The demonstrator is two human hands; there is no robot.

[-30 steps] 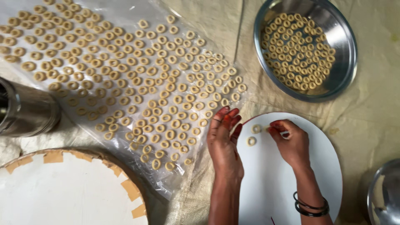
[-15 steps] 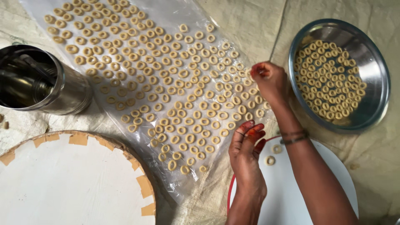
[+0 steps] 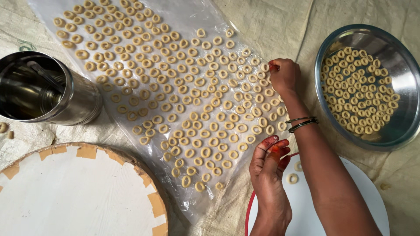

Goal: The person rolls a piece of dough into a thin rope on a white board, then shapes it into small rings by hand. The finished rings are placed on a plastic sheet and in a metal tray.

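My right hand (image 3: 284,75), with bangles on the wrist, reaches across to the right edge of a clear plastic sheet (image 3: 188,17) covered with rows of small dough rings (image 3: 197,118). Its fingertips are pinched on one dough ring (image 3: 265,67) at the end of a row, down on the sheet. My left hand (image 3: 267,168) rests at the near edge of the sheet, over the rim of a white plate with a red rim (image 3: 315,209). Its fingers are loosely extended and hold nothing. Two loose rings (image 3: 292,178) lie on the plate beside it.
A steel bowl (image 3: 409,109) with several rings in it stands at the right. A steel canister (image 3: 83,102) stands at the left edge of the sheet. A round white board with a taped cardboard rim (image 3: 65,196) is at bottom left. Beige cloth (image 3: 350,13) lies under everything.
My right hand left the white plate and reached up to the right edge of the ring rows on the sheet. My left hand stayed by the plate's rim. The view shifted.
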